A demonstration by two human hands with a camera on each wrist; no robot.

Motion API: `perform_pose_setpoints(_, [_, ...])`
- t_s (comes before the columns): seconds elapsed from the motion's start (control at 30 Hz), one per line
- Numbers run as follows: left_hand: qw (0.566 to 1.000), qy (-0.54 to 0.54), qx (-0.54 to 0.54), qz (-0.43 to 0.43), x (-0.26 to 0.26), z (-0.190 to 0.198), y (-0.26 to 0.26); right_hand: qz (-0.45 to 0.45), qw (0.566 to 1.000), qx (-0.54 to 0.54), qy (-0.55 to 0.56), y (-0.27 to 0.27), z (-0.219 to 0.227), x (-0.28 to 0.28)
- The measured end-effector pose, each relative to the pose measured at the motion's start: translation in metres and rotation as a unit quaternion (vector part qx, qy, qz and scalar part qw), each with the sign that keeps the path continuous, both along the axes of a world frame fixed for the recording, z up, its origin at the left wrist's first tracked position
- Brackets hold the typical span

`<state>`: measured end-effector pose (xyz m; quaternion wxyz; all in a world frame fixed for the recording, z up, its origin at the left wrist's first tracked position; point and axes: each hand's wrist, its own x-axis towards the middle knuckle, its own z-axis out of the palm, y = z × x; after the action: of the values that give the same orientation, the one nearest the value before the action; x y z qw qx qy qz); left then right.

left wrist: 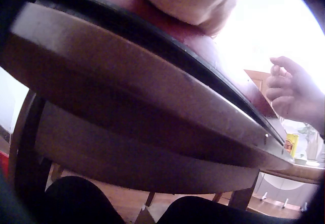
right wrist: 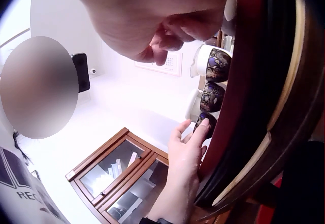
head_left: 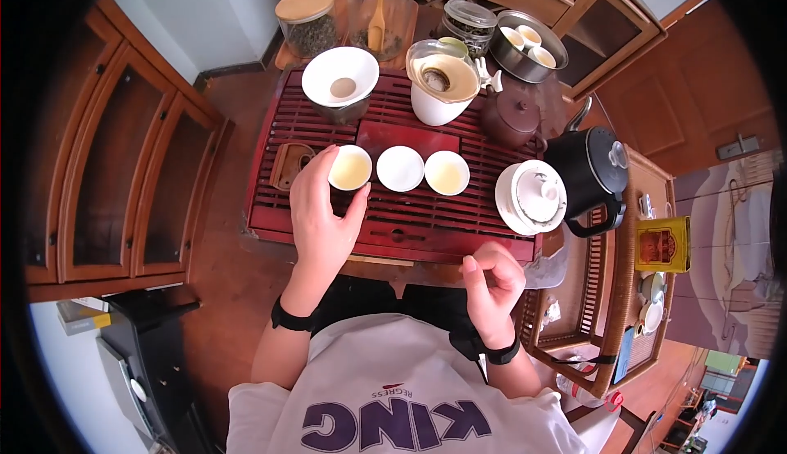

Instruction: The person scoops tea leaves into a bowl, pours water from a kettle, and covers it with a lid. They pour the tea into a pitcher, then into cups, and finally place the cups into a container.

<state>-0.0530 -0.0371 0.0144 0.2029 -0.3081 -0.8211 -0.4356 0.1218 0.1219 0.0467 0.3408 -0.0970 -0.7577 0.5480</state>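
Note:
My left hand (head_left: 322,212) holds the leftmost teacup (head_left: 351,167) between thumb and fingers at its sides; pale yellow tea shows inside. Beside it on the dark red slatted tea tray (head_left: 447,245) stand a middle teacup (head_left: 401,169), its white inside showing, and a right teacup (head_left: 447,174) with yellow tea. From the right wrist view, the cups have dark patterned outsides, and my left thumb lies against the near side of the end one. Above the tray's front edge, my right hand (head_left: 496,286) is loosely curled with nothing in it.
A white strainer bowl (head_left: 340,77), a strainer-topped pitcher (head_left: 443,97), a brown teapot (head_left: 510,116) and a lidded white gaiwan (head_left: 531,198) stand around the cups. Right of the tray is a black kettle (head_left: 589,163). Tea jars (head_left: 307,24) and a metal bowl (head_left: 529,44) line the back.

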Motion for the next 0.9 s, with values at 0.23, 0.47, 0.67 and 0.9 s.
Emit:
perform_pose_setpoints(0.23, [1.0, -0.002, -0.002, 0.003, 0.001, 0.003, 0.001, -0.072, 0.966, 0.224, -0.112, 0.013, 0.011, -0.053])
perform_pose_setpoints(0.47, [1.0, 0.016, 0.007, 0.002, 0.0, 0.005, 0.001, -0.043, 0.956, 0.238, -0.165, 0.027, 0.008, -0.075])
perform_pose_setpoints(0.67, [1.0, 0.003, 0.011, -0.003, 0.0, 0.004, 0.001, -0.063, 0.958, 0.23, -0.162, 0.028, 0.008, -0.074])
perform_pose_setpoints(0.9, [1.0, 0.014, 0.007, 0.001, 0.0, 0.004, 0.001, -0.086, 0.976, 0.152, -0.127, 0.016, 0.045, -0.076])
